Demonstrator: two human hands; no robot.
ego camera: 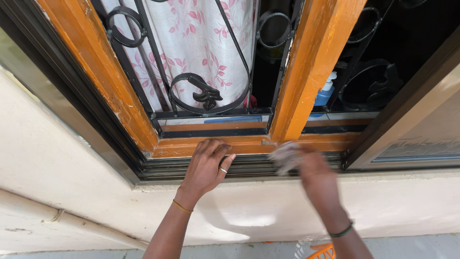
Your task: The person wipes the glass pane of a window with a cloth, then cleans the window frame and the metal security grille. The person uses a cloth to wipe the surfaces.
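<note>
The left hand (207, 165) rests open, fingers spread on the orange-painted wooden window frame (211, 145). The blurred right hand (314, 172) seems clamped on a pale crumpled cloth (283, 156) against the dark metal sliding track (249, 165).

You stand outside a home: orange wooden window frame (306, 72), black wrought-iron scroll grille (201, 96), pink floral curtain (201, 38), cream plastered wall (48, 163).

Bright, even daylight washes the cream wall (57, 163), glare shining below the sharp left hand (206, 168), while the right hand (314, 175) and cloth (283, 156) smear with motion blur.
</note>
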